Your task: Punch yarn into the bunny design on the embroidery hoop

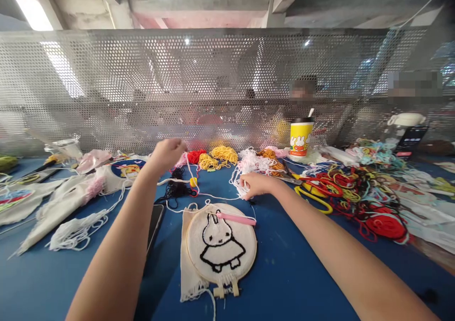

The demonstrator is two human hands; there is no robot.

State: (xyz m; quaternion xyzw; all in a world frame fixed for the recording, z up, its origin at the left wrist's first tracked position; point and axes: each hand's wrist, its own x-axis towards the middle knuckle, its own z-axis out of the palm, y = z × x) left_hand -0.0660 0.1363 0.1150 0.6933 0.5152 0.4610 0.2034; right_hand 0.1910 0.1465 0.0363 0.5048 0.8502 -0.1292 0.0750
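My left hand [169,151] is raised above the table's far side, closed, with a white yarn strand [192,169] hanging from its fingertips. Lower and to the right, my right hand [255,185] pinches white yarn at the edge of a loose white yarn pile [250,162]. Between and nearer to me lies a round embroidery hoop [256,252] with cream cloth, bearing a rabbit figure [223,250] outlined in black yarn. A pink punch needle [236,218] rests across the hoop's upper part, with white yarn running by it. Neither hand touches the hoop.
Yellow yarn [223,155], red yarn [196,156] and black yarn [176,183] lie behind the hoop. A yellow cup [300,138] stands back right, near tangled coloured yarn [386,221]. Left are cloth pieces [64,205] and a phone [155,224]. A perforated metal screen [220,65] closes the back.
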